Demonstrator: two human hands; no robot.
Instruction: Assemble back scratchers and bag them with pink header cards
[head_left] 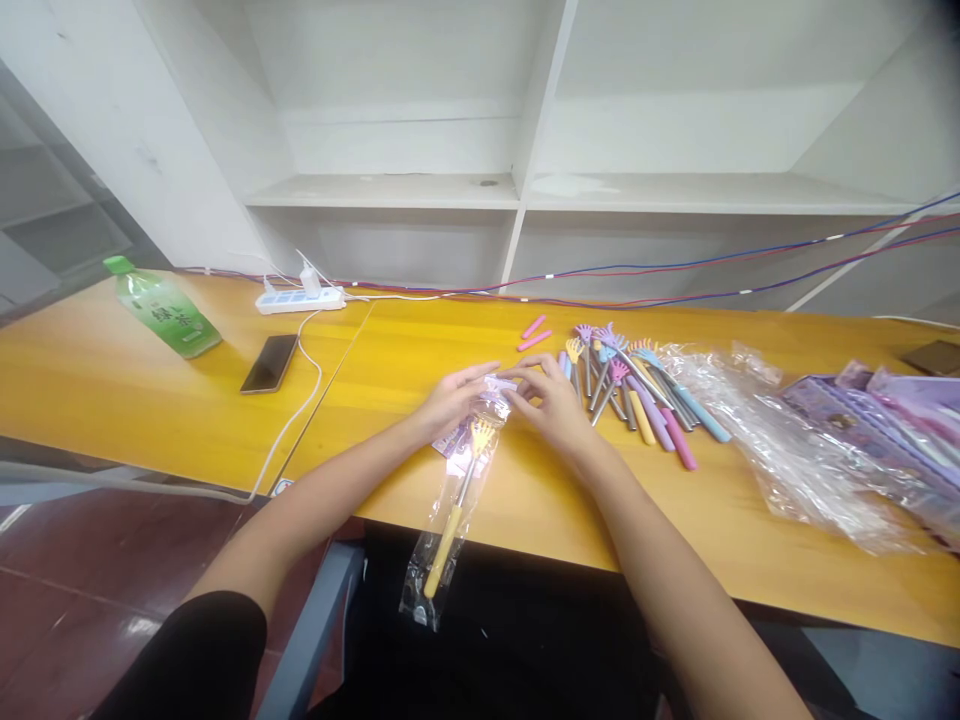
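Note:
A yellow hand-shaped back scratcher with a metal rod lies inside a clear plastic bag; its handle end hangs past the table's front edge. My left hand grips the left side of the bag's top, beside a purple printed card. From the other side, my right hand has its bent fingers on the purple-tinted top edge of the bag. Fingers and glare partly hide that edge. Right of my hands lies a pile of loose back scratchers in purple, pink, yellow and blue.
Two pink sticks lie behind my right hand. Clear plastic bags and purple packages spread at the right. Leftward are a green bottle, a phone and a power strip with a white cable. Shelves stand behind the table.

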